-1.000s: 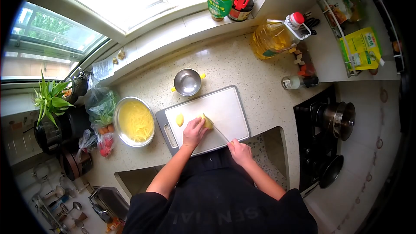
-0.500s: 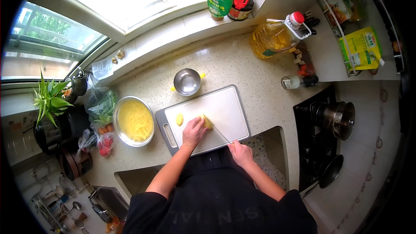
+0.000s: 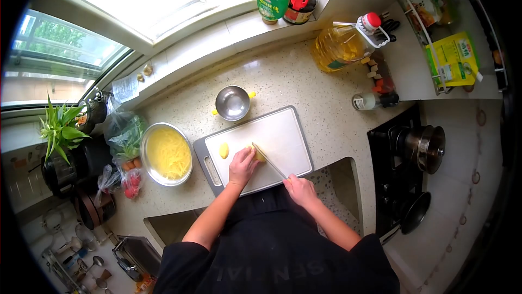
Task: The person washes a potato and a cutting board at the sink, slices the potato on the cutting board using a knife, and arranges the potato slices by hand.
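Note:
On a white cutting board [image 3: 283,140] with a grey edge, my left hand [image 3: 242,166] is closed on a yellow piece of food [image 3: 259,156]. My right hand [image 3: 300,189] grips the handle of a knife [image 3: 273,166], whose blade slants up to the left across the board and lies against the piece. Another small yellow slice [image 3: 224,150] lies on the board, left of my left hand. Just above the board stands a small metal bowl [image 3: 232,103] with yellow handles. To the left, a large metal bowl [image 3: 167,182] holds thin yellow shreds [image 3: 169,153].
Plastic bags with greens [image 3: 126,136] and red vegetables [image 3: 132,183] lie at the left, near a potted plant [image 3: 61,126]. An oil jug [image 3: 338,48] and a small jar [image 3: 367,101] stand at the back right. The stove [image 3: 399,169] carries a pot and a pan.
The view has shifted slightly. The knife blade has moved a little against the yellow piece, while both hands keep nearly the same places.

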Motion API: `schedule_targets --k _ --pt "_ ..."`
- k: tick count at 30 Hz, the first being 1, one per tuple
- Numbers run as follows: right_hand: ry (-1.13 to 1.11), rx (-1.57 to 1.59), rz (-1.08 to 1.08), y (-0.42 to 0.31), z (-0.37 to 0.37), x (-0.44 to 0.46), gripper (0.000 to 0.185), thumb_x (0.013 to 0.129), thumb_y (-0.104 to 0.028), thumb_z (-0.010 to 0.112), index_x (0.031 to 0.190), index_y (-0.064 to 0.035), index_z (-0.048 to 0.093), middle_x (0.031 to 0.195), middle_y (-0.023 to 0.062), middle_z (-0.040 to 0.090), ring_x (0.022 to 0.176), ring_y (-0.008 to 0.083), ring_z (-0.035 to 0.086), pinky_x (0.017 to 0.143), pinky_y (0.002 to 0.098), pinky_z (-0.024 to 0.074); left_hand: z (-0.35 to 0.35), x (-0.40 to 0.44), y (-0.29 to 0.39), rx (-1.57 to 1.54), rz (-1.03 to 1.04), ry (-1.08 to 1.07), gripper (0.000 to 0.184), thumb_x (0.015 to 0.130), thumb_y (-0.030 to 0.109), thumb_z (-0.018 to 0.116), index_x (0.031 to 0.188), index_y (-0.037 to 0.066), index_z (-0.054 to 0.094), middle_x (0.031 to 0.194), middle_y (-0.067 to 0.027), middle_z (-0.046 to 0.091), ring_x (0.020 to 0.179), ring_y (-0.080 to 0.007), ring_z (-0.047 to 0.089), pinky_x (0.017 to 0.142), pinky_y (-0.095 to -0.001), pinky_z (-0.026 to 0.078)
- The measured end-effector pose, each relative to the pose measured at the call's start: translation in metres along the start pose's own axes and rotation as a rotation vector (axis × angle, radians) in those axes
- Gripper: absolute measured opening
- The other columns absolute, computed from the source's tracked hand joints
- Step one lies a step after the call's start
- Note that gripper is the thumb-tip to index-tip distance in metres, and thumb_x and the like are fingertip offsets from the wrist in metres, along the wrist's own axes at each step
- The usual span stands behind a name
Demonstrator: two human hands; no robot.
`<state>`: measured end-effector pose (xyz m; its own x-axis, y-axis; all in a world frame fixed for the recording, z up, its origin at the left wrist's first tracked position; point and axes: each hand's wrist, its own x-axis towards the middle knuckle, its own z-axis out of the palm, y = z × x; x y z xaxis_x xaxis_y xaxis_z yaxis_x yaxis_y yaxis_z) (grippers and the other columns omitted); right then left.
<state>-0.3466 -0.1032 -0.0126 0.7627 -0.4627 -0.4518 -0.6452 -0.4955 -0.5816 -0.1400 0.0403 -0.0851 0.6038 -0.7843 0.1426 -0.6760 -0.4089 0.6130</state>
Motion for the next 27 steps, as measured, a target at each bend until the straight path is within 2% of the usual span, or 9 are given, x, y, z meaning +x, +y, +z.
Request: schedule_targets --k 5,16,27 --pt "0.022 -0.012 -0.009 -0.001 0.011 0.011 0.037 0.101 -0.041 0.055 0.087 -0.0065 0.057 0.067 0.0204 0.065 0.066 0.0452 0.065 0.060 0.0555 0.0511 0.000 0.000 0.001 0.011 -0.010 -0.005 0.051 0.071 0.016 0.085 0.120 0.010 0.070 0.116 -0.0100 0.067 0.107 -0.0303 0.065 0.090 -0.0373 0.055" --pt "0.078 0.002 -0.020 -0.001 0.027 0.018 0.037 0.101 -0.041 0.054 0.087 -0.0068 0.057 0.067 0.0196 0.066 0.064 0.0438 0.066 0.059 0.0545 0.0519 0.001 -0.001 0.000 0.006 -0.016 0.001 0.050 0.072 0.015 0.084 0.119 0.009 0.071 0.117 -0.0094 0.068 0.107 -0.0298 0.065 0.090 -0.0369 0.056" --pt "0.042 -0.076 0.087 -0.004 0.008 0.007 0.038 0.101 -0.044 0.052 0.089 -0.0076 0.057 0.071 0.0205 0.067 0.071 0.0446 0.067 0.064 0.0569 0.0514 -0.001 -0.002 0.005 0.013 -0.032 0.018 0.045 0.074 0.018 0.084 0.117 0.011 0.072 0.117 -0.0089 0.068 0.106 -0.0285 0.065 0.088 -0.0362 0.056"
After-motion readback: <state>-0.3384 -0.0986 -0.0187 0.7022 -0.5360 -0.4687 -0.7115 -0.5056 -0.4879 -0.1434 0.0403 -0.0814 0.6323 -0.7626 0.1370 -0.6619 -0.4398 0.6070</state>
